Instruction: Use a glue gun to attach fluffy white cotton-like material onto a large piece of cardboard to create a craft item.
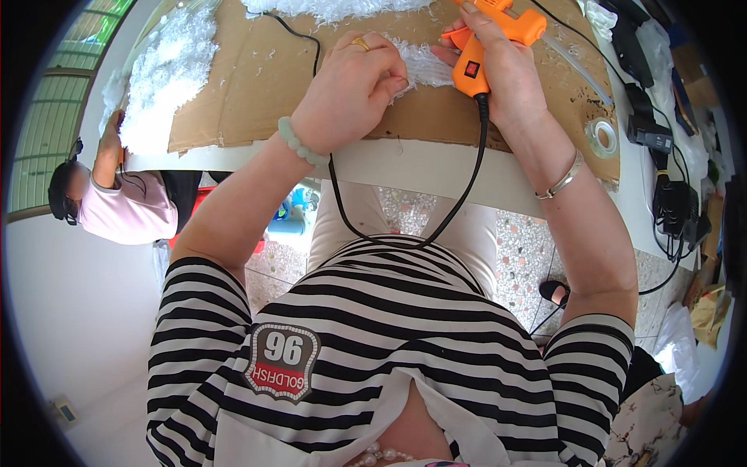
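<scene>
My right hand (pixel 510 78) is wrapped round an orange hot glue gun (pixel 471 68) with a red switch. A clear glue stick (pixel 577 68) sticks out of its back end, and a black cord hangs down from its handle. Left of it, my left hand (pixel 350 89) is closed, thumb against curled fingers, on the edge of a white fringed strip (pixel 424 64). That strip lies on brown cardboard (pixel 241 109), below the gun. The gun's nozzle is cut off by the upper edge of the view.
A heap of white fluffy material (pixel 171 74) covers the table's left side; more fringe (pixel 338 6) lies at the far edge. A tape roll (pixel 601 138) sits at right, beside black power adapters (pixel 675 206) and cables. Another person (pixel 128 198) sits at left. The gun's cord loops across my lap.
</scene>
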Action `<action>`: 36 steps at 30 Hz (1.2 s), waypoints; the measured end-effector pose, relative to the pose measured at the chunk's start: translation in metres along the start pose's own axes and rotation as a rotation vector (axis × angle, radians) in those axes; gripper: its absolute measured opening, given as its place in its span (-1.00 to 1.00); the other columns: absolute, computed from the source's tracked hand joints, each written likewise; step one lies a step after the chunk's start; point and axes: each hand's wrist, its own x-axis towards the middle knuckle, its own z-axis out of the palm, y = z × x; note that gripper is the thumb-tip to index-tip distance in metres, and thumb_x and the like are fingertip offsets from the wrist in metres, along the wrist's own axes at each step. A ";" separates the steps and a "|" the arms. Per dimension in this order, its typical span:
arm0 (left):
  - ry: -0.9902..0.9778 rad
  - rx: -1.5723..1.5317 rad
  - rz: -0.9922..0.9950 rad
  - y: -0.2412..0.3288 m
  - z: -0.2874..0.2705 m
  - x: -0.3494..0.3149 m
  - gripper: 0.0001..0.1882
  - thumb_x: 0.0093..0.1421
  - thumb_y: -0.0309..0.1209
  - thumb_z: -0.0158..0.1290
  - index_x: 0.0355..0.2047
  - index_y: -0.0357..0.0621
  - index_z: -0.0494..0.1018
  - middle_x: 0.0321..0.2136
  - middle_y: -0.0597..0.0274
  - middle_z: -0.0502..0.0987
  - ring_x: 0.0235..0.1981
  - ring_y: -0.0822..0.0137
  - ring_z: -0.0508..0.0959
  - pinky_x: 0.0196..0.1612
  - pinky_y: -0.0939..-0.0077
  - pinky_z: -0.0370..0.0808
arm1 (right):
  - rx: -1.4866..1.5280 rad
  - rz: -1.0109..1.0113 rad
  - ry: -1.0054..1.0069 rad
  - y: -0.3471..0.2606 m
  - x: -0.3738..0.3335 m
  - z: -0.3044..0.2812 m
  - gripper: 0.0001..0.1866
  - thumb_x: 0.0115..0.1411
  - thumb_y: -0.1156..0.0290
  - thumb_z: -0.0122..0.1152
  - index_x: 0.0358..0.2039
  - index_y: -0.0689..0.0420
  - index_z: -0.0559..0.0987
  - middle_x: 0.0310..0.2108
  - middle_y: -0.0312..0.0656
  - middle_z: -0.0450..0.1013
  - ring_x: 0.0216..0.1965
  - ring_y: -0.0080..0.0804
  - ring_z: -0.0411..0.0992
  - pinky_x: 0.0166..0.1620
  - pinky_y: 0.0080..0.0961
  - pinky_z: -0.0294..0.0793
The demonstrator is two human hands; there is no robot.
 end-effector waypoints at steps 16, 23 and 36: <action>0.076 0.000 -0.018 -0.029 -0.002 0.012 -0.83 -0.05 -0.47 0.14 -0.40 -0.13 0.43 -0.31 0.18 0.43 -0.23 0.12 0.41 -0.12 0.38 0.35 | -0.076 -0.093 -0.110 0.006 0.005 -0.011 -0.76 0.20 0.27 0.08 -0.35 0.23 0.44 -0.41 -0.17 0.43 -0.38 -0.30 0.49 -0.23 -0.46 0.57; 0.163 -0.401 -0.522 -0.027 -0.043 -0.006 -0.78 -0.11 -0.45 0.19 -0.39 -0.12 0.46 -0.32 0.20 0.50 -0.18 0.11 0.41 -0.09 0.33 0.36 | -0.053 -0.088 -0.114 0.009 0.008 -0.017 -0.75 0.19 0.28 0.10 -0.33 0.24 0.45 -0.42 -0.19 0.41 -0.37 -0.43 0.46 -0.21 -0.43 0.59; -0.059 0.285 0.217 0.016 -0.025 -0.043 -0.61 -0.13 -0.14 0.22 -0.38 -0.11 0.44 -0.25 0.36 0.53 -0.14 0.24 0.38 0.05 0.07 0.23 | -0.045 -0.052 -0.091 0.006 0.006 -0.010 -0.76 0.20 0.31 0.10 -0.30 0.25 0.44 -0.43 -0.20 0.41 -0.36 -0.46 0.44 -0.15 -0.33 0.58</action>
